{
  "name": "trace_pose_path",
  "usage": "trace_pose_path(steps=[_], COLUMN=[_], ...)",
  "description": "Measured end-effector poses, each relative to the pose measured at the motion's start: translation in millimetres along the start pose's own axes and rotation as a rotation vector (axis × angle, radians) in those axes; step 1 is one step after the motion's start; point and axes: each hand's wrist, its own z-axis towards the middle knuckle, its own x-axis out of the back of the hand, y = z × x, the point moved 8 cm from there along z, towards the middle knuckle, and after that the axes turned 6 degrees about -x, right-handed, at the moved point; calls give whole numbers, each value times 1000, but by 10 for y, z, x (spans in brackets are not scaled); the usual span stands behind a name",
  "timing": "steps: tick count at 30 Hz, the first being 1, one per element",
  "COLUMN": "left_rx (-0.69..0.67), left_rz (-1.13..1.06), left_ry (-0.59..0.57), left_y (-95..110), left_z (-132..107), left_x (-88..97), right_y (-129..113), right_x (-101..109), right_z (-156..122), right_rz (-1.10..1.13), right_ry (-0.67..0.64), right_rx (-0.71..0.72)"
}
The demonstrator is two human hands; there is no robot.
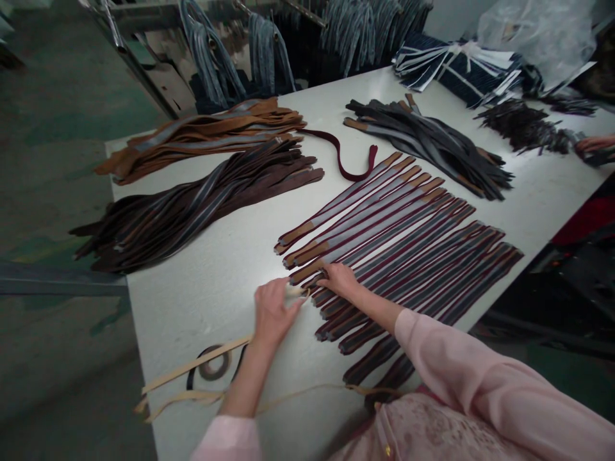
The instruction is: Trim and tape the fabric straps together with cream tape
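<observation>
On the white tabletop [216, 282] a row of straps [403, 250] lies side by side, grey with dark red edges and tan ends. The right hand [339, 278] rests on the near ends of that row, fingers spread flat and grasping nothing. Just beside it, the left hand [273, 314] pinches the end of a pale strip [202, 362], which trails back toward the tabletop's near edge, past a roll of tape [214, 366]. Farther off lie a tan pile [206, 134], a dark brown pile [192, 205] and a grey pile [432, 144]. Another person's hand [593, 144] shows at the right edge.
</observation>
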Motion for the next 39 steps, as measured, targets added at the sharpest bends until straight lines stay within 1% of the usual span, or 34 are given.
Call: trace_pose_path(steps=[2,3,4,6,9,13,15,20,23,27,29,33,36,39], left_rx=[-8,6,30,70,51,19,-4,-73,-70,-61,-58,-103,-92,-49], left_rz=[26,49,71,104,136,186,163,25,48,118,109,30,53,79], left_ry=[-96,-138,-161,-164,-178,-263,-286,-247,-237,-286,-292,-327,-377,-386], left_y=[133,168,179,160,125,67,42,-49,-167,-283,-287,-193,-179,-218], left_z=[53,76,95,121,132,88,55,9,-25,-87,-80,17,75,88], left_x=[-281,-408,-502,-588,-573,-537,-532,-465,-426,-434,-411,-332,-289,-274], right_y=[2,2,0,-3,18,73,90,106,83,26,-10,-41,-45,-12], right_x=[10,13,14,13,8,-3,-9,-11,2,31,41,59,95,140], right_z=[-16,-22,-26,-28,-17,2,5,-13,-28,-18,-3,-5,-80,-222], right_rz=[13,20,28,42,69,128,149,158,162,144,132,127,212,297], right_ry=[8,8,5,-4,-14,-14,-14,-9,-4,6,0,-5,10,46], right_rx=[-27,-38,-43,-41,-40,-53,-56,-91,-110,-131,-125,-105,-41,1])
